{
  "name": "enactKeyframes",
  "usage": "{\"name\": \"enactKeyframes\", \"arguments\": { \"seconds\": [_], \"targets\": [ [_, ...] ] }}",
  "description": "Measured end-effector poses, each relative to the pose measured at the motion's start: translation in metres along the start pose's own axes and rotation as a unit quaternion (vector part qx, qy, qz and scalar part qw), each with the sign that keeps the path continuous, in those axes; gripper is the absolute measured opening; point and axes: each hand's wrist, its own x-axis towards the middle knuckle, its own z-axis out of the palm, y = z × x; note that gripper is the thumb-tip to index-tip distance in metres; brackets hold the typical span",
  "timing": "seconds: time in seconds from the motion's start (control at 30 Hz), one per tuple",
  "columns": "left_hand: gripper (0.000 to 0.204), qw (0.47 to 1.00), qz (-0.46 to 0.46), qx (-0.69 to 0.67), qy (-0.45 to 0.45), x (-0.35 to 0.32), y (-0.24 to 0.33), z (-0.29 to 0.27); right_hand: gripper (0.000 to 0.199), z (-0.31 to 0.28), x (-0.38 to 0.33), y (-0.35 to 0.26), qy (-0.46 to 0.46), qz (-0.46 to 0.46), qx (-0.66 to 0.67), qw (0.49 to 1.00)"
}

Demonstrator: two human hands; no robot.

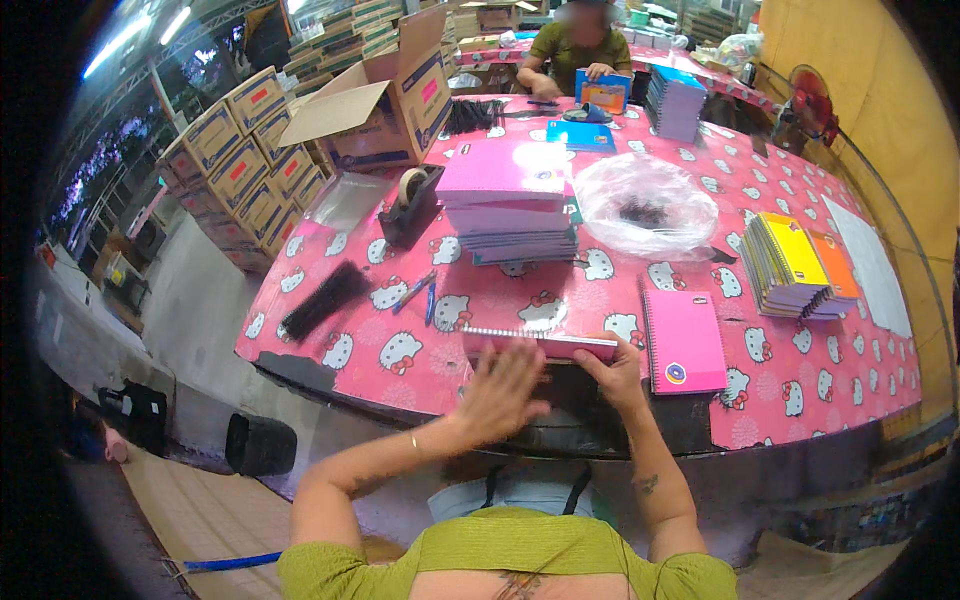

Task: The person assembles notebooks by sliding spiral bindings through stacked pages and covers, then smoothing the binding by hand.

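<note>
A pink spiral notebook (560, 347) stands tilted on its edge at the table's near side, its wire binding along the top. My right hand (612, 366) grips its right end, thumb and fingers closed on it. My left hand (507, 385) lies against the near face of the notebook, fingers stretched out and slightly blurred. Just right of my hands, another pink spiral notebook (686, 340) lies flat, a donut picture on its cover. Beyond the held notebook rises a tall stack of pink notebooks (505, 185).
On the left are a black tape dispenser (411, 205), black binding wires (326, 302), pens (414, 292) and an open carton (385, 110). A plastic bag (647, 205) and yellow notebooks (788, 255) lie right. Across the table a person (583, 50) handles a blue notebook (602, 88).
</note>
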Motion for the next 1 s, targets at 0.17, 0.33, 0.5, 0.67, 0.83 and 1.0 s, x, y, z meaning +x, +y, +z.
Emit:
{"name": "enactKeyframes", "arguments": {
  "seconds": [0.17, 0.33, 0.5, 0.67, 0.83, 1.0],
  "targets": [
    [0.085, 0.999, 0.021, -0.007, -0.029, -0.009, 0.005, -0.002, 0.022, 0.015, 0.002, 0.002, 0.006, -0.039, -0.017, 0.999],
    [0.088, 0.995, -0.022, 0.081, -0.049, 0.005, 0.004, -0.016, 0.023, 0.023, 0.0, 0.0, 0.015, -0.062, -0.029, 0.998],
    [0.087, 0.997, -0.02, 0.061, -0.033, 0.018, 0.001, -0.015, 0.022, 0.028, -0.001, 0.003, -0.004, -0.056, -0.018, 0.998],
    [0.087, 0.982, -0.138, 0.115, -0.052, 0.071, -0.028, -0.04, 0.02, 0.024, 0.007, 0.0, -0.057, -0.043, -0.041, 0.997],
    [0.093, 0.999, 0.033, 0.033, -0.014, 0.002, 0.019, -0.006, 0.028, 0.013, 0.004, 0.006, -0.126, -0.045, -0.052, 0.99],
    [0.093, 0.997, -0.021, -0.037, -0.064, 0.017, 0.013, -0.012, 0.027, 0.016, 0.006, -0.002, -0.128, -0.018, -0.024, 0.991]
  ]
}}
